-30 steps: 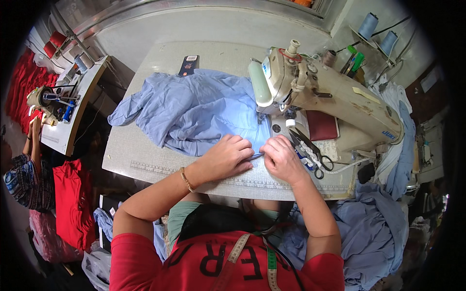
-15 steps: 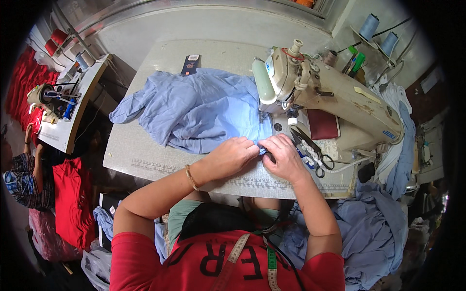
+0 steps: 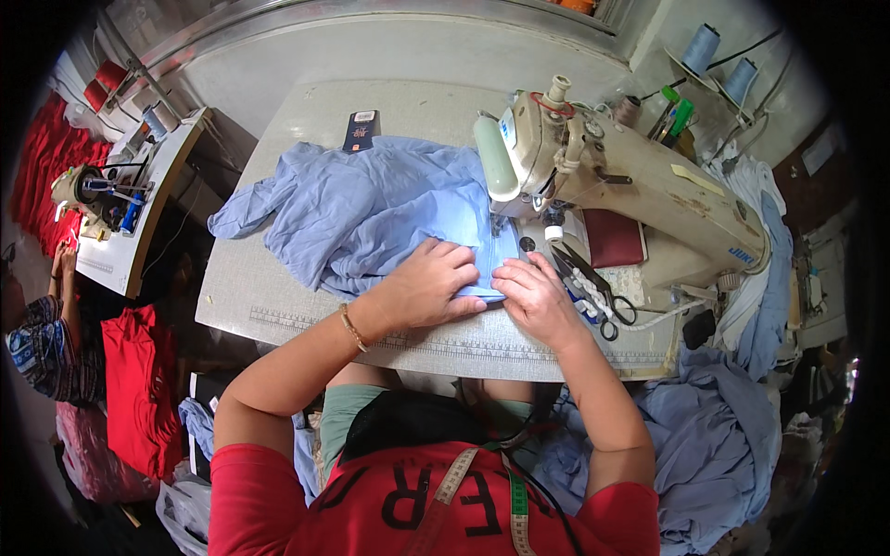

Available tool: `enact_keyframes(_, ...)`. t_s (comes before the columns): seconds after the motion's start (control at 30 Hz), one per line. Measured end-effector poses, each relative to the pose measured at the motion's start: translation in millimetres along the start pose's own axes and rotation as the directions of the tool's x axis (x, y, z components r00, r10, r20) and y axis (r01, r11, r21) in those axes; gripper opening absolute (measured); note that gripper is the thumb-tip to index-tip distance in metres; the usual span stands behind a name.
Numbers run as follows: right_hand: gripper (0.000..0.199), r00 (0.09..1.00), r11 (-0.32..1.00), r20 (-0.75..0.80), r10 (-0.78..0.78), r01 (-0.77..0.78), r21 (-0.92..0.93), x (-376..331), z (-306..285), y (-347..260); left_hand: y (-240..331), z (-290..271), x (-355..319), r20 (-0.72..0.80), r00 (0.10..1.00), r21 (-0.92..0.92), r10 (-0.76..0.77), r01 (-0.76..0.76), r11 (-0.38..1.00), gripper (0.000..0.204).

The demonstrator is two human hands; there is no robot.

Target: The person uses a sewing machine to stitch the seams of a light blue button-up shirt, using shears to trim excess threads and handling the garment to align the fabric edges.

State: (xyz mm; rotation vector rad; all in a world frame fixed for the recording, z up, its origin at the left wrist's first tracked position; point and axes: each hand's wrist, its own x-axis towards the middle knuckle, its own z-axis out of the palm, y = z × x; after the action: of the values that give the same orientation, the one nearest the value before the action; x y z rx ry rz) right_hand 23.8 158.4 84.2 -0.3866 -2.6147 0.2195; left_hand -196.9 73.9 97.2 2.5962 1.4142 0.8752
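Observation:
A light blue garment (image 3: 348,199) lies bunched on the sewing table, its flattened edge running under the needle area of the sewing machine (image 3: 640,157). My left hand (image 3: 431,285) rests on this cloth near the front, fingers laid over it and thumb apart. Just to its right, my right hand (image 3: 532,295) presses the garment's edge with its fingers stretched toward the left. Between the two hands a smooth, folded strip of cloth shows. Black-bladed scissors (image 3: 604,292) lie right of my right hand, beside a white cord.
A dark tag (image 3: 361,131) lies behind the garment. A dark red flat pad (image 3: 613,238) sits under the machine arm. Thread cones (image 3: 703,48) stand at the back right. More blue cloth (image 3: 705,445) is heaped at lower right. Another person's hands (image 3: 63,259) work at a machine far left.
Both hands have moved apart from their pinch at the garment's edge. My left hand has shifted left and spread over the cloth; my right fingers now lie flatter on it.

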Motion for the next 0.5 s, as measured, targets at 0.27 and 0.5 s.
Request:
enact_keyframes(0.27, 0.017, 1.000, 1.000, 0.028, -0.006, 0.006, 0.001, 0.6, -3.7, -1.5, 4.9, -4.9, 7.1, 0.145, 0.985, 0.131, -0.090, 0.071, 0.989, 0.047)
enact_keyframes(0.5, 0.019, 1.000, 0.999, 0.016, 0.000, -0.001, 0.049, 0.9, -2.9, 0.9, -2.6, 7.6, 1.5, 0.146, 0.989, 0.075, -0.014, 0.003, 0.997, 0.052)
